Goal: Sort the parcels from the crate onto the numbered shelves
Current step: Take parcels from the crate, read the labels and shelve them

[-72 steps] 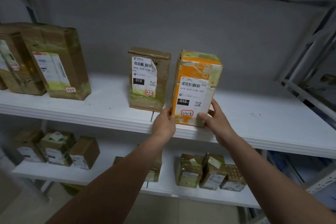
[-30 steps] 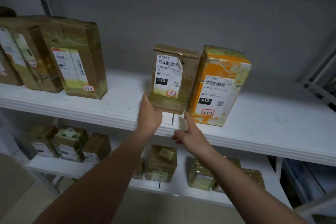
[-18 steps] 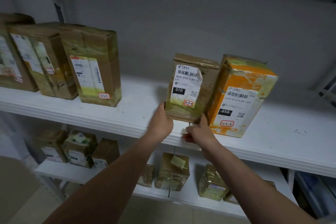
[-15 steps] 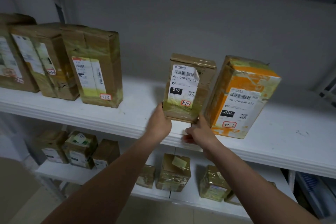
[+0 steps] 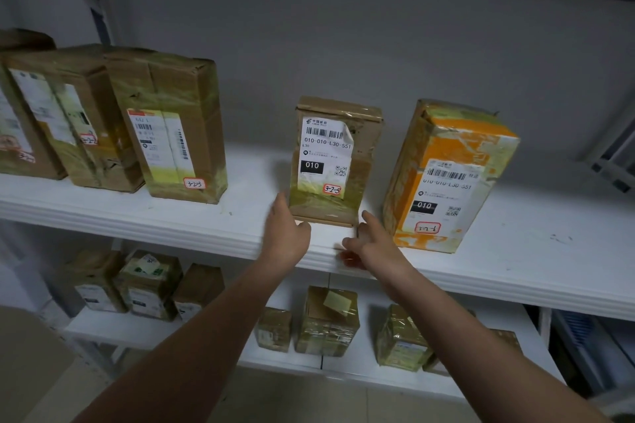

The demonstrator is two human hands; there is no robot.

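Observation:
A brown taped parcel point(image 5: 335, 161) marked 3-2-5 stands upright on the white upper shelf point(image 5: 515, 271). To its right, with a gap between them, stands an orange parcel point(image 5: 446, 178). My left hand point(image 5: 287, 233) lies at the brown parcel's lower left corner, its straight fingers touching the parcel's side. Just off the lower right corner is my right hand point(image 5: 372, 240), fingers relaxed, holding nothing.
Three taller brown parcels point(image 5: 171, 148) stand at the left of the same shelf. The lower shelf point(image 5: 343, 364) carries several small taped parcels. Metal rack posts rise at the far left and right. The shelf's right end is bare.
Both hands slid the brown parcel leftwards, away from the orange one, and stood it straight. The right hand has come off it; the left still touches its side.

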